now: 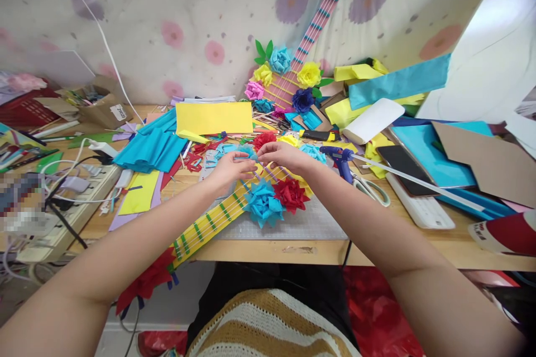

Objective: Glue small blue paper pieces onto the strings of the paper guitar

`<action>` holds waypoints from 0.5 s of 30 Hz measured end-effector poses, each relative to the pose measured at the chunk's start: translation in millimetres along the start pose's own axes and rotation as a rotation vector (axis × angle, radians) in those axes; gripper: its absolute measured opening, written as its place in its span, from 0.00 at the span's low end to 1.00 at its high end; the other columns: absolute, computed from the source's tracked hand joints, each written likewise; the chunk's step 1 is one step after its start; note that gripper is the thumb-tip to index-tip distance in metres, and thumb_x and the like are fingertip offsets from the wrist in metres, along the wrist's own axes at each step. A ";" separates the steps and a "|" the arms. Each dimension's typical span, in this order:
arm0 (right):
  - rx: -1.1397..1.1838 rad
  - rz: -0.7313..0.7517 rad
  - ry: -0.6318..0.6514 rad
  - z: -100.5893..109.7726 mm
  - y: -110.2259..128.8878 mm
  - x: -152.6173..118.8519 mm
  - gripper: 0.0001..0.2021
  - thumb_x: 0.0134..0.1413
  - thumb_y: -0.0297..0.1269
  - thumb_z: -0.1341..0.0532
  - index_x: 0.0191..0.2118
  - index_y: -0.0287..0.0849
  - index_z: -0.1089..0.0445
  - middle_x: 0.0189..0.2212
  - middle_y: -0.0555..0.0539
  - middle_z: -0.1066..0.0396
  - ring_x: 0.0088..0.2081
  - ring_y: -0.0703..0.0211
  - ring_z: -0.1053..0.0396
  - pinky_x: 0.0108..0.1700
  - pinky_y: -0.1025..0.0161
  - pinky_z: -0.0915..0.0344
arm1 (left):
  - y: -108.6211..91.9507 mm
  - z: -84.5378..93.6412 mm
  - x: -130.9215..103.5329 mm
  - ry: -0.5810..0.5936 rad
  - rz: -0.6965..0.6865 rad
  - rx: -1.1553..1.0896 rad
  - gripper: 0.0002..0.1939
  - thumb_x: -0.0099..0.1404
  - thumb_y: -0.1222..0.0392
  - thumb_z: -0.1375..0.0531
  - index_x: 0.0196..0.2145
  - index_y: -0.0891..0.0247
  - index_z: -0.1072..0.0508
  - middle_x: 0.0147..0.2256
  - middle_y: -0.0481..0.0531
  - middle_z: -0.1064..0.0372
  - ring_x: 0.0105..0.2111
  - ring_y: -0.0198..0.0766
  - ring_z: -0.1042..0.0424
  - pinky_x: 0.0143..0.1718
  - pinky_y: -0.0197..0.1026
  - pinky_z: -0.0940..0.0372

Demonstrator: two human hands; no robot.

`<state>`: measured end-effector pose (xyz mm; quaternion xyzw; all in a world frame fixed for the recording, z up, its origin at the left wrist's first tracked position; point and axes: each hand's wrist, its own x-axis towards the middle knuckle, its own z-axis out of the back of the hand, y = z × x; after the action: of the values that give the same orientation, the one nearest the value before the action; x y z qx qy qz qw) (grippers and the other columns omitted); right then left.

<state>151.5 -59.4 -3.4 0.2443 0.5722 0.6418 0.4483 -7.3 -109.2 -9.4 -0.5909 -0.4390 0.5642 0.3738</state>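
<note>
A yellow paper guitar point(211, 222) with green frets and white strings lies slanted over the grey cutting mat point(322, 224). Blue and red paper flowers cover its body; a blue flower point(264, 203) and a red flower point(292, 195) sit nearest me. My left hand point(238, 167) hovers over the body beside a light blue flower, fingers slightly spread, nothing visible between them. Close to its fingertips is my right hand point(280, 156), its fingers curled together just below another red flower point(264, 140). Whatever they may pinch is too small to make out.
A blue glue gun point(341, 159) and scissors point(371, 188) lie right of my hands. A pink paper guitar point(310, 39) leans on the back wall. Blue crepe paper point(153, 142) and a power strip point(69, 215) are at left, a red-white cup point(505, 232) at right.
</note>
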 end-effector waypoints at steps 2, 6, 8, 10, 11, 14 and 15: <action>0.011 -0.014 0.003 -0.7 -0.5 -0.3 0.03 0.40 0.28 0.38 0.26 0.39 0.33 0.21 0.53 0.34 0.26 0.69 0.35 0.25 0.71 0.41 | -2.0 -1.7 0.7 -0.010 0.003 0.013 0.16 0.52 0.68 0.36 0.37 0.66 0.38 0.29 0.54 0.28 0.31 0.40 0.25 0.31 0.41 0.30; -0.010 -0.005 -0.007 -1.3 -4.5 2.2 0.07 0.38 0.27 0.36 0.28 0.39 0.35 0.22 0.53 0.33 0.24 0.69 0.35 0.24 0.72 0.41 | -5.5 -3.0 0.2 -0.053 -0.056 0.142 0.15 0.53 0.67 0.36 0.36 0.65 0.39 0.27 0.52 0.29 0.29 0.40 0.25 0.26 0.38 0.31; -0.029 0.015 -0.033 -2.1 -6.4 4.4 0.10 0.37 0.26 0.35 0.28 0.39 0.37 0.21 0.53 0.33 0.23 0.68 0.36 0.23 0.72 0.42 | -5.3 -2.4 1.1 -0.037 -0.080 0.220 0.16 0.53 0.68 0.37 0.35 0.64 0.40 0.26 0.50 0.29 0.29 0.40 0.25 0.24 0.37 0.32; -0.063 0.037 -0.051 -3.4 -7.7 6.9 0.12 0.36 0.25 0.34 0.28 0.39 0.38 0.20 0.54 0.34 0.23 0.68 0.35 0.24 0.71 0.41 | -4.0 -1.2 3.2 -0.016 -0.104 0.291 0.17 0.53 0.68 0.37 0.36 0.63 0.41 0.26 0.49 0.29 0.28 0.40 0.25 0.23 0.36 0.32; -0.083 0.047 -0.051 -4.2 -8.1 8.2 0.12 0.35 0.23 0.34 0.27 0.39 0.38 0.20 0.54 0.34 0.24 0.68 0.35 0.25 0.71 0.40 | -3.3 -0.5 4.4 -0.011 -0.114 0.317 0.17 0.52 0.68 0.37 0.37 0.63 0.41 0.25 0.49 0.29 0.28 0.40 0.25 0.22 0.36 0.32; -0.134 0.073 -0.053 -5.8 -9.0 11.5 0.13 0.34 0.21 0.35 0.26 0.39 0.39 0.19 0.55 0.34 0.24 0.67 0.34 0.26 0.71 0.39 | -2.4 0.9 7.3 -0.007 -0.118 0.347 0.19 0.52 0.67 0.36 0.38 0.63 0.42 0.26 0.49 0.29 0.29 0.41 0.25 0.23 0.37 0.32; -0.136 0.081 -0.049 -6.1 -9.3 12.4 0.13 0.34 0.20 0.36 0.27 0.39 0.39 0.19 0.55 0.34 0.24 0.67 0.34 0.26 0.71 0.39 | -2.9 0.9 7.6 -0.005 -0.108 0.345 0.20 0.52 0.67 0.36 0.38 0.63 0.42 0.26 0.49 0.29 0.29 0.41 0.25 0.23 0.37 0.32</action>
<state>143.3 -52.4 -16.1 0.2518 0.5059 0.6905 0.4515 -8.7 -101.1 -9.4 -0.4923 -0.3678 0.6116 0.4983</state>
